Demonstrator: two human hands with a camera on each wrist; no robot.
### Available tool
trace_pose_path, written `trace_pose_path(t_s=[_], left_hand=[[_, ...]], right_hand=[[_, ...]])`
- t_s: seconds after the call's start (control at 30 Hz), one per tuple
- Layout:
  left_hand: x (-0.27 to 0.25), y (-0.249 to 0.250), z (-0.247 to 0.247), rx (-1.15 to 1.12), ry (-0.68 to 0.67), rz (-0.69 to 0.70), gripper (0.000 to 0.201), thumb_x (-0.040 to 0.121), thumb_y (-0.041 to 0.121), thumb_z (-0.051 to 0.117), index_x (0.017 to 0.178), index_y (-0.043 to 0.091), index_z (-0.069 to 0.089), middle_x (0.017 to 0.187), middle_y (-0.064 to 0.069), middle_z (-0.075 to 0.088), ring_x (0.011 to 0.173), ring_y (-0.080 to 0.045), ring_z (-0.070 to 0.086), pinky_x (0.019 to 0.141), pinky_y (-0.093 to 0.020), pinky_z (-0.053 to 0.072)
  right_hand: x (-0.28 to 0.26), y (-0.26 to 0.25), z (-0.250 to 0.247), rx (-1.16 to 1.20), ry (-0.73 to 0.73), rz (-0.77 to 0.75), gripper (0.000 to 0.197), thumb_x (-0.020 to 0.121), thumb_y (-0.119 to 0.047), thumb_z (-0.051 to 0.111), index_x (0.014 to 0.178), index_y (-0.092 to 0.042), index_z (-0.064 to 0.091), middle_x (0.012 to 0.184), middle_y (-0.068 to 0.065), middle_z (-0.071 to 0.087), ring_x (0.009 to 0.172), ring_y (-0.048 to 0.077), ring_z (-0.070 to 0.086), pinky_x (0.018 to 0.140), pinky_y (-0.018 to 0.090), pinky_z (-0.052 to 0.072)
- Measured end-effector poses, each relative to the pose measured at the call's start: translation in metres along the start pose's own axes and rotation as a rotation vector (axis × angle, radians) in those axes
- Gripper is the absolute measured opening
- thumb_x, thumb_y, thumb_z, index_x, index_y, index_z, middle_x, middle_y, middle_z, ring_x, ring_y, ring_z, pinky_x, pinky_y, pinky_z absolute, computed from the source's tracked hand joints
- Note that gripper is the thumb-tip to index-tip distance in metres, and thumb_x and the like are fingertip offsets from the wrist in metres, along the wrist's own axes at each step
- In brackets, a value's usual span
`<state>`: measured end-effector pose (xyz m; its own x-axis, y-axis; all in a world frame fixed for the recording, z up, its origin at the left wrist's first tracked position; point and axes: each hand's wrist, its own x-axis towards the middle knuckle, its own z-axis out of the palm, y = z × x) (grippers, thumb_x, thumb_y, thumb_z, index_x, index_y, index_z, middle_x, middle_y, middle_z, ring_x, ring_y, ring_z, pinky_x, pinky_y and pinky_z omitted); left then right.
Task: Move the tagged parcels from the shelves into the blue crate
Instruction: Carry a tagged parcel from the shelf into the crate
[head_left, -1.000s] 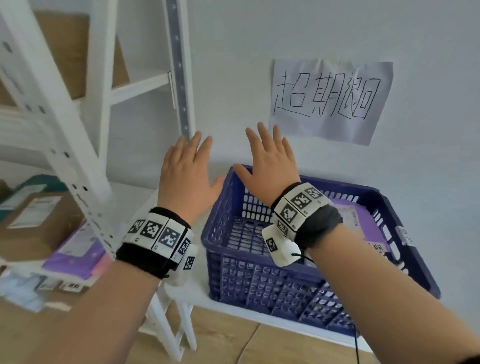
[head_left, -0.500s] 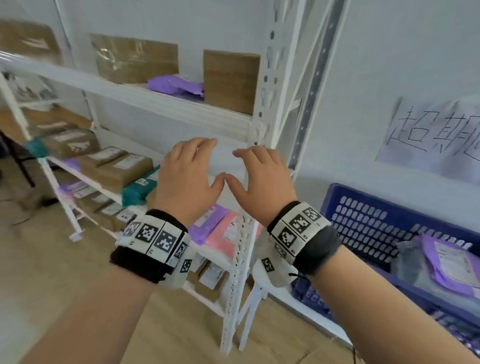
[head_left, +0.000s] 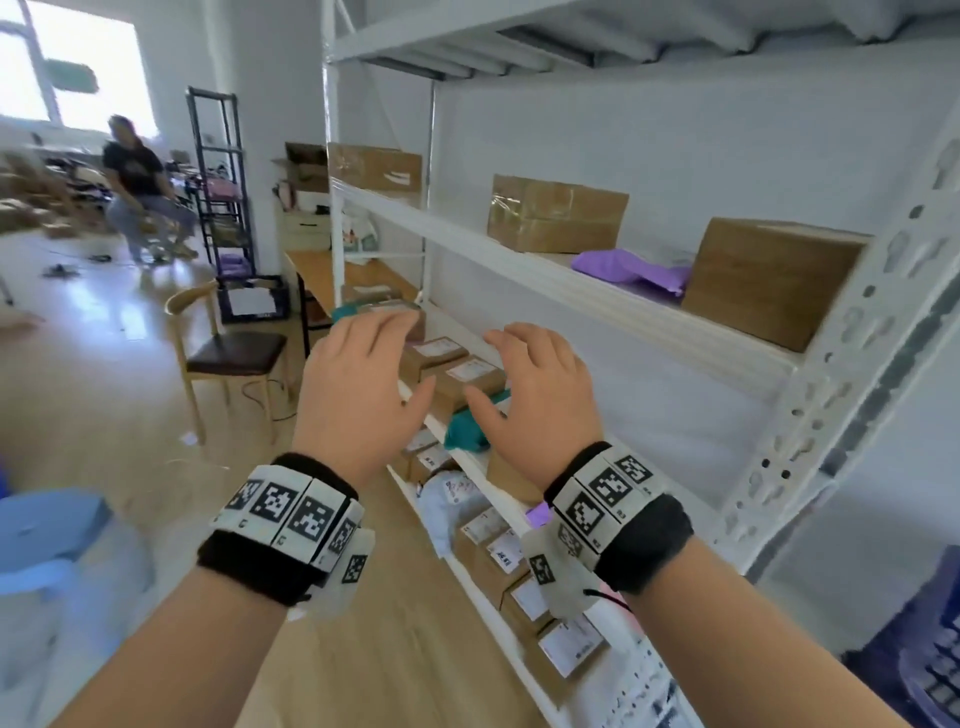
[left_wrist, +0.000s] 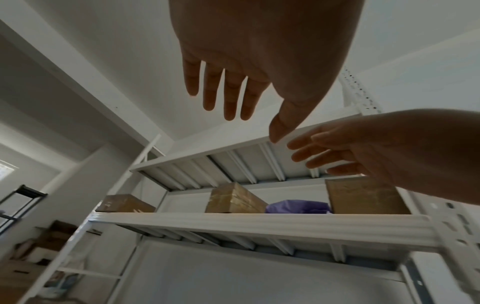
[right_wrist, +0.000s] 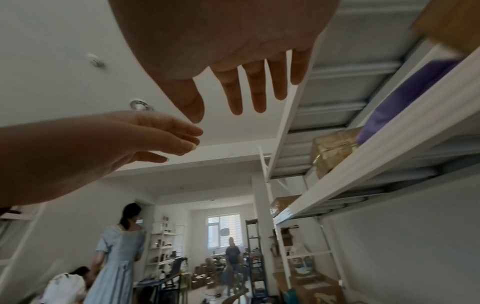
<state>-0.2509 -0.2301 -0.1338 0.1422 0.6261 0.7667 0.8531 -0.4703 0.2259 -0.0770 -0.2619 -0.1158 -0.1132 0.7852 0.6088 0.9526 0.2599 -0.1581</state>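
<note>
Hovering side by side before the white shelving (head_left: 613, 291), the left hand (head_left: 358, 395) and right hand (head_left: 540, 400) are spread wide and hold nothing. Labelled brown parcels (head_left: 457, 374) and a teal one (head_left: 467, 431) lie on the shelf beyond them at twelve o'clock. The blue crate (head_left: 919, 670) sits at four o'clock; a wooden chair (head_left: 228, 348) stands on the pale wood floor (head_left: 93, 415) at ten.

The blue crate (head_left: 914, 670) is cut off by the head view's lower right corner, its contents out of sight. The left hand (head_left: 358, 400) and right hand (head_left: 540, 400) cover parts of the labelled cardboard parcels (head_left: 457, 374) and a teal parcel (head_left: 465, 428); label print is too small to read. A seated person (head_left: 137, 187) is blurred.
</note>
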Motion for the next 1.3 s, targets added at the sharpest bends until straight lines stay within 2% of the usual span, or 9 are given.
trace_pose_path(t_s=[0.1, 0.2, 0.3, 0.4, 0.53, 0.6, 0.77, 1.0, 1.3], left_hand=[[0.011, -0.024, 0.004, 0.039, 0.012, -0.037, 0.059, 0.081, 0.042, 0.055, 0.133, 0.015, 0.052, 0.131, -0.005, 0.056, 0.123, -0.025, 0.047, 0.103, -0.041, 0.037], [0.033, -0.048, 0.017, 0.062, 0.021, -0.049, 0.057, 0.085, 0.041, 0.057, 0.136, 0.015, 0.050, 0.133, -0.005, 0.054, 0.125, -0.026, 0.046, 0.105, -0.043, 0.036], [0.059, -0.073, 0.038, 0.077, 0.049, -0.033, 0.058, 0.085, 0.036, 0.064, 0.137, 0.014, 0.050, 0.133, -0.006, 0.054, 0.126, -0.027, 0.046, 0.107, -0.044, 0.036], [0.091, -0.098, 0.062, 0.081, 0.045, -0.031, 0.059, 0.085, 0.040, 0.060, 0.136, 0.015, 0.049, 0.133, -0.006, 0.053, 0.125, -0.026, 0.046, 0.105, -0.046, 0.039], [0.127, -0.134, 0.087, 0.109, 0.037, -0.056, 0.059, 0.084, 0.037, 0.065, 0.136, 0.014, 0.050, 0.133, -0.006, 0.054, 0.125, -0.027, 0.047, 0.104, -0.047, 0.039], [0.137, -0.153, 0.094, 0.118, 0.038, -0.076, 0.058, 0.083, 0.035, 0.066, 0.135, 0.013, 0.051, 0.132, -0.008, 0.054, 0.123, -0.028, 0.048, 0.102, -0.046, 0.039], [0.150, -0.203, 0.107, 0.152, 0.026, -0.127, 0.055, 0.083, 0.032, 0.067, 0.132, 0.011, 0.053, 0.129, -0.010, 0.057, 0.120, -0.029, 0.049, 0.100, -0.044, 0.039], [0.180, -0.285, 0.129, 0.142, 0.016, -0.140, 0.058, 0.083, 0.038, 0.059, 0.133, 0.009, 0.053, 0.128, -0.012, 0.057, 0.119, -0.032, 0.050, 0.102, -0.044, 0.039], [0.261, -0.425, 0.145, 0.085, 0.028, -0.063, 0.063, 0.081, 0.048, 0.046, 0.134, 0.014, 0.051, 0.132, -0.008, 0.055, 0.124, -0.029, 0.047, 0.104, -0.045, 0.037]], right_hand=[[0.026, -0.009, 0.019, 0.034, -0.016, -0.031, 0.060, 0.084, -0.051, 0.043, 0.134, -0.018, 0.051, 0.137, 0.007, 0.049, 0.130, 0.028, 0.041, 0.105, 0.046, 0.036], [0.057, -0.007, 0.040, 0.050, 0.025, -0.067, 0.064, 0.082, -0.054, 0.035, 0.132, -0.018, 0.051, 0.135, 0.007, 0.050, 0.128, 0.027, 0.043, 0.104, 0.046, 0.038], [0.094, 0.000, 0.062, 0.079, 0.079, -0.082, 0.064, 0.080, -0.053, 0.036, 0.132, -0.018, 0.053, 0.135, 0.006, 0.051, 0.128, 0.027, 0.044, 0.102, 0.047, 0.039], [0.136, 0.007, 0.082, 0.095, 0.078, -0.082, 0.067, 0.079, -0.054, 0.033, 0.134, -0.019, 0.050, 0.137, 0.005, 0.048, 0.130, 0.026, 0.041, 0.104, 0.045, 0.035], [0.193, 0.014, 0.110, 0.110, 0.041, -0.079, 0.056, 0.089, -0.045, 0.051, 0.139, -0.020, 0.045, 0.143, 0.004, 0.042, 0.135, 0.023, 0.033, 0.108, 0.042, 0.028], [0.217, 0.011, 0.128, 0.118, 0.015, -0.083, 0.055, 0.091, -0.041, 0.054, 0.141, -0.020, 0.043, 0.145, 0.004, 0.040, 0.136, 0.022, 0.031, 0.110, 0.041, 0.026], [0.256, -0.005, 0.174, 0.147, -0.038, -0.092, 0.056, 0.090, -0.042, 0.053, 0.140, -0.021, 0.043, 0.143, 0.002, 0.041, 0.134, 0.022, 0.033, 0.110, 0.042, 0.028], [0.312, -0.034, 0.239, 0.137, -0.087, -0.077, 0.056, 0.090, -0.044, 0.052, 0.141, -0.022, 0.041, 0.146, 0.002, 0.039, 0.136, 0.021, 0.030, 0.111, 0.041, 0.026], [0.420, -0.105, 0.318, 0.135, 0.049, -0.035, 0.056, 0.088, -0.043, 0.055, 0.139, -0.020, 0.045, 0.142, 0.005, 0.043, 0.133, 0.025, 0.035, 0.108, 0.044, 0.031]])
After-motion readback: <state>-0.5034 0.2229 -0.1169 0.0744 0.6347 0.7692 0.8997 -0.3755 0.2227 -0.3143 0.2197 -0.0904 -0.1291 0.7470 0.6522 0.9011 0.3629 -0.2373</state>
